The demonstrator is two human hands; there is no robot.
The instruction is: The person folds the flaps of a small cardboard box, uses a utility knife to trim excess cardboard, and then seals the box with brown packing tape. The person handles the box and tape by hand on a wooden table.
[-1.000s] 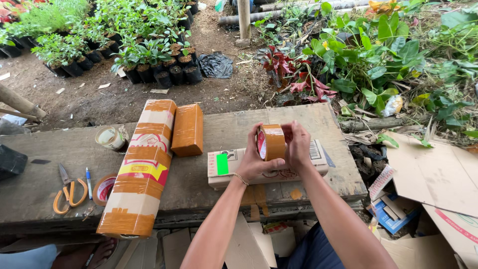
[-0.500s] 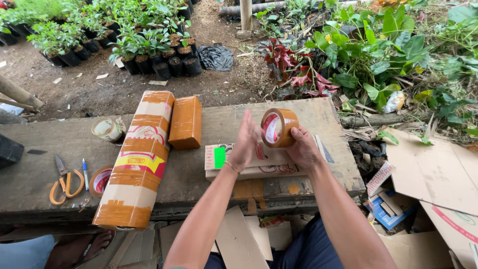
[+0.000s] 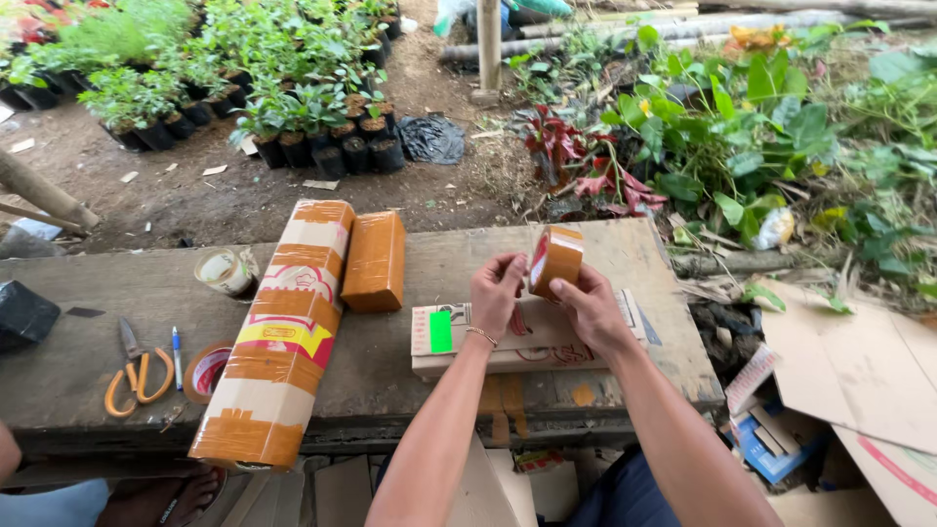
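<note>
My right hand (image 3: pixel 591 304) holds a brown tape roll (image 3: pixel 556 259) upright above a flat cardboard box (image 3: pixel 527 344) that lies on the wooden bench (image 3: pixel 420 293). My left hand (image 3: pixel 495 290) pinches at the roll's near edge, fingers on the tape. The box bears a green sticker (image 3: pixel 441 332) on its left end. Both forearms reach in from the bottom of the view.
A long taped parcel (image 3: pixel 283 332) and a small brown-wrapped box (image 3: pixel 374 260) lie left of my hands. Orange-handled scissors (image 3: pixel 137 371), a pen (image 3: pixel 178 351) and two tape rolls (image 3: pixel 205 371) sit at the left. Potted seedlings (image 3: pixel 322 127) stand behind; cardboard sheets (image 3: pixel 849 371) lie right.
My left hand has moved from the flat box up to the tape roll. The roll has stayed above the box in my right hand.
</note>
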